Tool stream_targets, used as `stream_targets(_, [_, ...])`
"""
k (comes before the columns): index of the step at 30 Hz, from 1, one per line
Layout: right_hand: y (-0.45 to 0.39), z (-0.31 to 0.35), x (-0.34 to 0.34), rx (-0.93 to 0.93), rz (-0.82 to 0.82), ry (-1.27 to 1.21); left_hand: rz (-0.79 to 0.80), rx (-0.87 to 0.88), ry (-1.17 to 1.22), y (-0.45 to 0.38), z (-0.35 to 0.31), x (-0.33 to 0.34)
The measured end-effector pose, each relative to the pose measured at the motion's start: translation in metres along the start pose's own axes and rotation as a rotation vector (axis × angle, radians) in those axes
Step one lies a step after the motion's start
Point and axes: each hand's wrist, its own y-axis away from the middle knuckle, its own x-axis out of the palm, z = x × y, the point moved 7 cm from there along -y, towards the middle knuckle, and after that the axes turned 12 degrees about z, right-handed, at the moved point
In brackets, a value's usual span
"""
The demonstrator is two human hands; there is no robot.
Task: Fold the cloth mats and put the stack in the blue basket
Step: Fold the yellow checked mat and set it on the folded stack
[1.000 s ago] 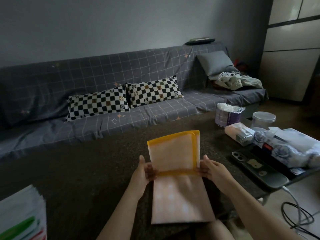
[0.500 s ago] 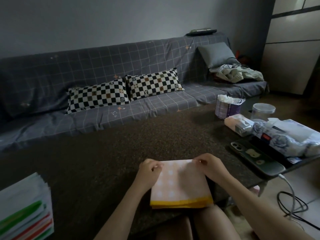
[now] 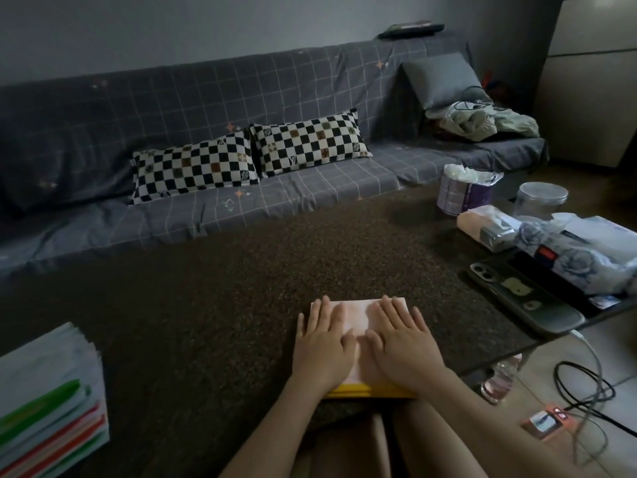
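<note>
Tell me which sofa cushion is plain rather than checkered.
The grey cushion propped at the sofa's right end; the two checkered cushions lie side by side mid-sofa.

Two bare hands lie flat at lower centre: the left hand (image 3: 322,350) and the right hand (image 3: 403,346), both on one folded pink cloth mat with a yellow border (image 3: 355,315). Two black-and-white checkered pillows sit at centre, the left checkered pillow (image 3: 194,167) and the right checkered pillow (image 3: 312,143), and one plain grey cushion (image 3: 443,79) at upper right. At right are one dark phone in a case (image 3: 525,301), one clear round lidded jar (image 3: 541,200) and one purple tissue tub (image 3: 463,194). One stack of white cloths with coloured edges (image 3: 48,405) stands at lower left. One clear plastic bottle (image 3: 499,379) is at lower right.
</note>
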Motion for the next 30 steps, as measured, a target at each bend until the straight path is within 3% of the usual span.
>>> stream_targets(5, [0.01,-0.02,-0.006,0.254,-0.044,-0.07,-0.08,-0.235,0.183,0.006,0.022,-0.002])
stream_targets(8, [0.015,-0.022,-0.011,0.278,-0.111,-0.127,-0.172,-0.239,0.298,0.013,0.026,-0.007])
stream_targets(13, [0.019,-0.025,-0.016,0.205,-0.153,-0.319,-0.288,-0.199,0.596,0.025,0.03,-0.018])
stream_targets(16, [0.023,-0.023,-0.025,0.172,-0.17,-0.5,-0.282,-0.144,0.837,0.036,0.031,-0.022])
stream_targets(21, [0.028,0.01,-0.041,-0.004,-0.15,-0.923,-0.336,-0.118,0.96,0.066,0.045,-0.041])
stream_targets(30, [0.023,0.137,-0.062,-0.283,0.034,-0.953,-0.606,-0.255,1.045,0.143,0.148,-0.098])
